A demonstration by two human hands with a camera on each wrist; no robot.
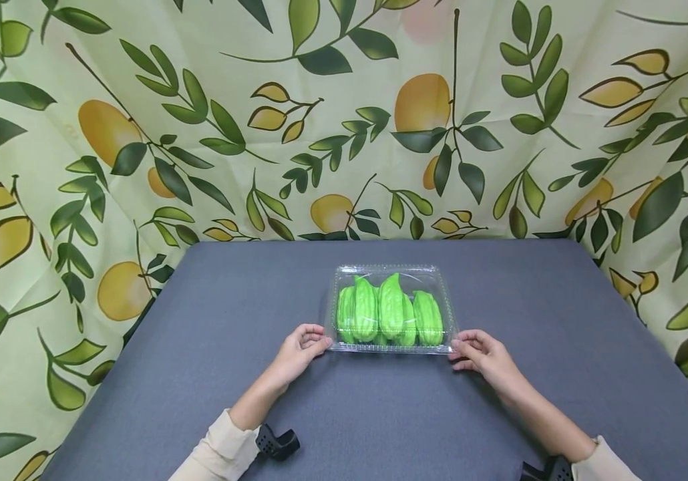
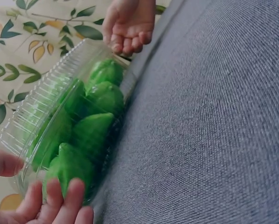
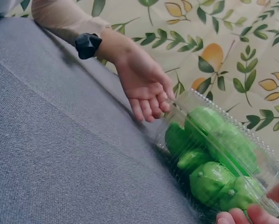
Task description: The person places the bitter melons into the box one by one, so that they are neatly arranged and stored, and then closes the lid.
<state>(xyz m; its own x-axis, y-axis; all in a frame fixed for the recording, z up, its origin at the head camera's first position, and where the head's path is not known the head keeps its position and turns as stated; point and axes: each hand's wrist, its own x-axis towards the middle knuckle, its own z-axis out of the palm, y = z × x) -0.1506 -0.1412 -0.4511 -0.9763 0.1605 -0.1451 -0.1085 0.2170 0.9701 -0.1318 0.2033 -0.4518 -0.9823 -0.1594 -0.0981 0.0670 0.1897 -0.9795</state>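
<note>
A clear plastic clamshell box (image 1: 392,348) lies on the table, its lid down over several bright green, ridged, pointed vegetables (image 1: 391,306) that look like bitter melons. The near left corner of the box is pinched by my left hand (image 1: 300,353), and my right hand (image 1: 487,359) pinches the near right corner. In the left wrist view, the left thumb (image 2: 6,163) is at the lid's edge and the other fingers are lower, by the box's front side. The right wrist view shows the vegetables' rounded ends through the front wall.
A grey cloth covers the table (image 1: 380,414). Behind it and along both sides hangs a curtain (image 1: 344,120) printed with leaves and orange fruit. Black wrist mounts (image 1: 278,442) sit below the cream sleeves (image 1: 214,454).
</note>
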